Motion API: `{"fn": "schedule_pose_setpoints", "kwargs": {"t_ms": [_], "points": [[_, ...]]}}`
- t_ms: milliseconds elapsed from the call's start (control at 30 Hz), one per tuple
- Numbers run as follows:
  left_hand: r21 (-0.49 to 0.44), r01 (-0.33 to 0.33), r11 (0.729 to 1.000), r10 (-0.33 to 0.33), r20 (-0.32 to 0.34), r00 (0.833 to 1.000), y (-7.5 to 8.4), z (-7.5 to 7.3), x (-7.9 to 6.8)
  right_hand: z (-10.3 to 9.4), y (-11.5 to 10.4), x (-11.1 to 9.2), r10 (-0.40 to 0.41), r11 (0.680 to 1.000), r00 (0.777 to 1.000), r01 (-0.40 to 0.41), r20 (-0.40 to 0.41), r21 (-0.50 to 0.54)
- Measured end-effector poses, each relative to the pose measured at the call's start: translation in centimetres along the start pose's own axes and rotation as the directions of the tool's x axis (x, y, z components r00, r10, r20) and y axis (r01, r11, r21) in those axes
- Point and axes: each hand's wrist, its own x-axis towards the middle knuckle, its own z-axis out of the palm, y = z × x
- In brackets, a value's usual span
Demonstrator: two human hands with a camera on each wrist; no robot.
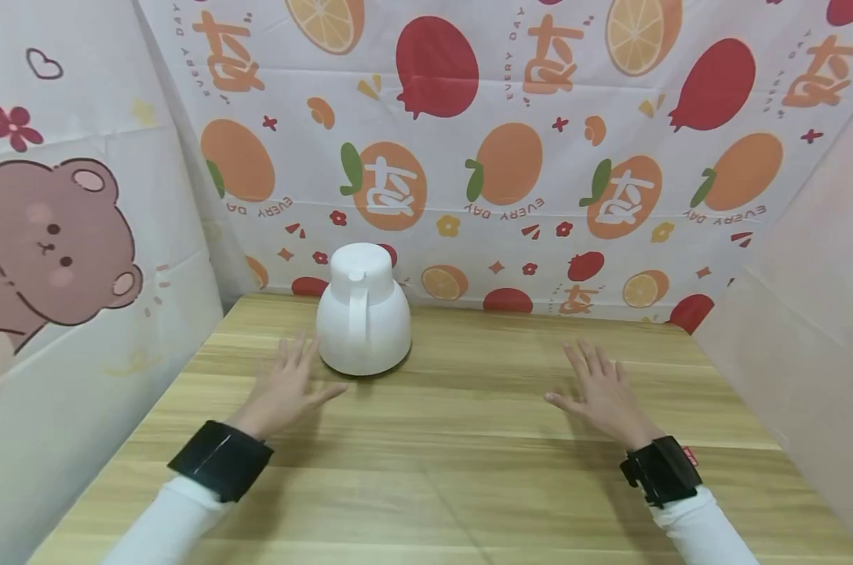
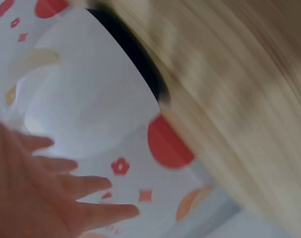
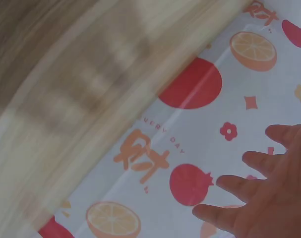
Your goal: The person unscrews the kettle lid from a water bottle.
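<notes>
A white thermal jug [image 1: 364, 322] with a lid and a handle stands upright toward the back left of the wooden table, its handle facing me. Just to its left and nearer to me is my left hand [image 1: 285, 391], fingers spread, holding nothing. The left wrist view shows the jug [image 2: 90, 84] with its dark base rim, beyond the outstretched fingers [image 2: 110, 210]. My right hand [image 1: 605, 396] is over the right part of the table, fingers apart and holding nothing; in the right wrist view its fingers [image 3: 239, 188] point at the printed cloth.
The wooden table [image 1: 468, 471] runs back to a hanging cloth [image 1: 454, 173] printed with fruit. A cloth with a bear [image 1: 59, 243] hangs on the left, and a pale wall [image 1: 814, 314] stands on the right. Black bands [image 1: 221, 461] wrap both wrists.
</notes>
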Motion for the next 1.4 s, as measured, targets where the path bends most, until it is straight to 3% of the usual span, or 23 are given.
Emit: {"fn": "schedule_pose_setpoints", "kwargs": {"t_ms": [100, 167, 267, 333, 400, 500, 667, 867, 1233, 1400], "points": [[-0.173, 0.017, 0.985, -0.026, -0.050, 0.998, 0.7, 0.4, 1.4, 0.4, -0.3, 0.1, -0.018, 1.000, 1.000, 0.017, 0.021, 0.012], [-0.285, 0.032, 0.958, -0.063, -0.100, 0.993, 1.4, 0.6, 2.4, 0.9, -0.7, 0.5, -0.046, 0.999, 0.999, 0.045, 0.029, 0.028], [-0.471, 0.045, 0.881, -0.137, -0.161, 0.977, 2.4, 0.7, 3.8, 1.7, -1.9, 2.1, -0.079, 0.992, 0.996, 0.074, 0.048, 0.102], [-0.586, 0.053, 0.808, -0.186, -0.169, 0.968, 3.1, 0.7, 4.7, 2.3, -3.3, 3.8, -0.102, 0.980, 0.993, 0.091, 0.057, 0.180], [-0.669, 0.053, 0.741, -0.214, -0.161, 0.963, 3.8, 0.8, 5.3, 2.9, -5.1, 5.9, -0.107, 0.959, 0.991, 0.082, 0.075, 0.272], [-0.732, 0.069, 0.678, -0.244, -0.135, 0.960, 4.6, 1.1, 6.0, 4.4, -8.2, 9.6, -0.105, 0.910, 0.989, 0.052, 0.107, 0.412], [-0.772, 0.056, 0.634, -0.237, -0.124, 0.964, 5.0, 1.8, 6.5, 7.7, -12.5, 15.0, -0.081, 0.787, 0.978, -0.056, 0.192, 0.614], [-0.782, 0.038, 0.622, -0.205, -0.116, 0.972, 5.3, 1.9, 6.4, 9.9, -15.3, 17.8, -0.039, 0.648, 0.972, -0.152, 0.233, 0.746], [-0.850, 0.045, 0.525, -0.220, -0.085, 0.972, 5.8, 1.8, 6.6, 11.1, -16.9, 18.8, -0.101, 0.567, 0.981, -0.078, 0.163, 0.820], [-0.859, 0.050, 0.509, -0.203, -0.064, 0.977, 5.4, 1.8, 6.9, 11.0, -17.4, 18.9, -0.081, 0.567, 0.983, -0.092, 0.167, 0.818]]}}
